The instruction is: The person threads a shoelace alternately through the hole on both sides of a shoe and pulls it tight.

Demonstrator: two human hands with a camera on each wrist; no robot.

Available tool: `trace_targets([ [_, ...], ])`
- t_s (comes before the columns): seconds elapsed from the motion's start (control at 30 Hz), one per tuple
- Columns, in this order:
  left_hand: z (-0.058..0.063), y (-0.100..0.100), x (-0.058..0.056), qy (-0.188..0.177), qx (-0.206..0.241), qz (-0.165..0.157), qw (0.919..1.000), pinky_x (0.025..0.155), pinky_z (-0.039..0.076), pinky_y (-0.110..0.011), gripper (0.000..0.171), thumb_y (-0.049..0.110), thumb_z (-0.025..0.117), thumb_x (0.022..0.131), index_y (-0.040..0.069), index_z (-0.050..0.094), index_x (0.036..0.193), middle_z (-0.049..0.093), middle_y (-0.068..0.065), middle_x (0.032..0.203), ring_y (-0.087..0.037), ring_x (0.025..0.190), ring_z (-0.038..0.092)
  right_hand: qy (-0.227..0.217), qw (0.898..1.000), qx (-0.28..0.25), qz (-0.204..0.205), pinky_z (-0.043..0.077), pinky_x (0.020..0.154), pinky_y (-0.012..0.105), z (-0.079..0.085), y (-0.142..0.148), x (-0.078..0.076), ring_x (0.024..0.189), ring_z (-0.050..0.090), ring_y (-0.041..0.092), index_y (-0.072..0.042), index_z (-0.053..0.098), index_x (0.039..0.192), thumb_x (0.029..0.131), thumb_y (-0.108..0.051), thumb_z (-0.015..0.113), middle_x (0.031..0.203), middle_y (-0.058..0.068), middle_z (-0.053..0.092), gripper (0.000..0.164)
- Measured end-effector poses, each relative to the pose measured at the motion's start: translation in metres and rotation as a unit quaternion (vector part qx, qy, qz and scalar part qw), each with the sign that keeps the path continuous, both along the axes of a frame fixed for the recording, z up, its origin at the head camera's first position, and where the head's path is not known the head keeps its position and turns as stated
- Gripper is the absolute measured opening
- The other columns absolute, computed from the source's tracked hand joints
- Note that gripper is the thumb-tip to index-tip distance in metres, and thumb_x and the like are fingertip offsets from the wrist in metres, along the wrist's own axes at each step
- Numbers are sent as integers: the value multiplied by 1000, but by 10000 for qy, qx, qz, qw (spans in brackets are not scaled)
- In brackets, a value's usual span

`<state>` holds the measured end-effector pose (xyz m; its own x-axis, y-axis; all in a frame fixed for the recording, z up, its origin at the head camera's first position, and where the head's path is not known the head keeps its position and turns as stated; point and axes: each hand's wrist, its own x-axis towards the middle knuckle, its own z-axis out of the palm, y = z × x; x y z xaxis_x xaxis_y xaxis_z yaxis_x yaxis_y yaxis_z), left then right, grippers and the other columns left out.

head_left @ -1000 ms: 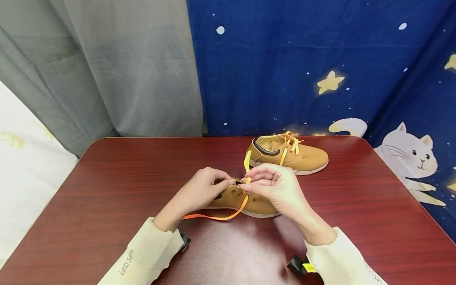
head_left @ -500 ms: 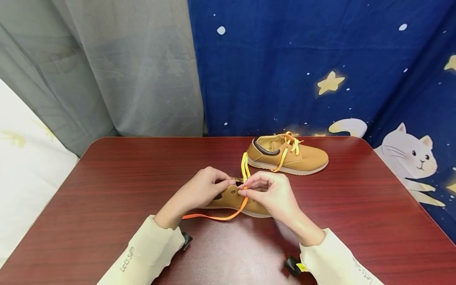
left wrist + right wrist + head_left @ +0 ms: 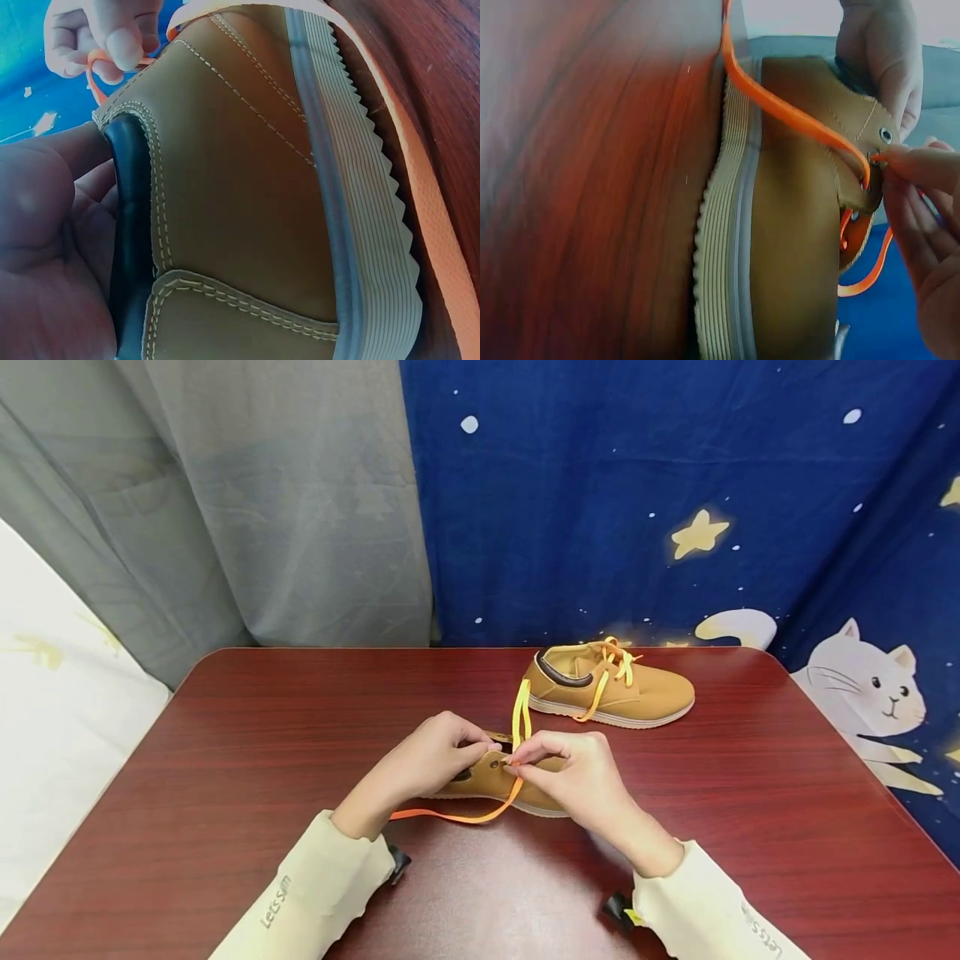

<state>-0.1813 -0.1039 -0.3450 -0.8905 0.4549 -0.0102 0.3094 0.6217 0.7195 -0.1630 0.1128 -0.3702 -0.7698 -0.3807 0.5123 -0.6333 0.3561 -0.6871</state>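
The right hand point(image 3: 583, 770) had dropped to the near shoe's point(image 3: 480, 783) eyelets point(image 3: 886, 136), thumb and finger pinching the orange lace point(image 3: 787, 112). The left hand point(image 3: 426, 760) still held the near shoe's opening.

Near shoe point(image 3: 483, 782) sits on table point(image 3: 262, 760), lace point(image 3: 465, 820) partly in front. Second shoe point(image 3: 652, 693) lies behind, to the right. Curtains point(image 3: 322, 527) hang behind table.

Flanks lying open, far shoe point(image 3: 647, 692) blocking back right.
Surface point(image 3: 247, 760) is giving passage outside left hand point(image 3: 429, 756) and right hand point(image 3: 585, 774); orange lace point(image 3: 457, 819) is trailing by near side of near shoe point(image 3: 480, 781), yellow loop point(image 3: 519, 714) is extending toward far shoe.
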Motion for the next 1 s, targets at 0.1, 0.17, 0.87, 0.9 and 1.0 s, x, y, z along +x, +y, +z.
trace_targets([
  [0.1, 0, 1, 0, -34, 35, -27, 10000, 52, 27, -21, 21, 9, 60, 97, 10, 80, 99, 48, 8, 64, -7, 56, 37, 878, 9957, 191, 234, 56, 73, 16, -4, 3, -3, 76, 72, 5, -14, 78, 82, 76, 4, 82, 81, -5, 78, 20],
  [0.17, 1, 1, 0, -69, 34, -74, 9999, 51, 25, -21, 20, 11, 61, 97, 10, 80, 92, 42, 8, 60, -7, 55, 34, 1360, 9896, 272, 381, 53, 73, 13, -5, 4, -5, 76, 72, 7, -14, 78, 81, 74, 6, 82, 80, -5, 77, 22],
  [0.87, 2, 8, 0, -509, -412, -68, 9978, 51, 25, -24, 20, 12, 61, 95, 17, 76, 81, 42, 8, 59, -9, 55, 37, 1605, 9812, 555, 919, 44, 59, 13, -7, 9, -13, 68, 61, 6, -19, 80, 87, 73, -4, 87, 78, -7, 72, 22],
  [0.9, 2, 8, 0, -523, -376, -44, 9979, 51, 25, -24, 20, 11, 62, 94, 16, 76, 81, 42, 8, 59, -9, 55, 37, 1598, 9808, 588, 952, 44, 59, 13, -7, 10, -14, 68, 61, 6, -20, 80, 87, 73, -5, 87, 79, -7, 72, 22],
  [1.0, 2, 9, 1, -586, -400, 0, 9975, 51, 24, -23, 20, 12, 62, 94, 15, 77, 81, 42, 8, 58, -8, 54, 36, 1579, 9798, 649, 1037, 45, 59, 15, -7, 12, -15, 70, 61, 5, -20, 79, 88, 74, -5, 87, 79, -8, 72, 22],
])
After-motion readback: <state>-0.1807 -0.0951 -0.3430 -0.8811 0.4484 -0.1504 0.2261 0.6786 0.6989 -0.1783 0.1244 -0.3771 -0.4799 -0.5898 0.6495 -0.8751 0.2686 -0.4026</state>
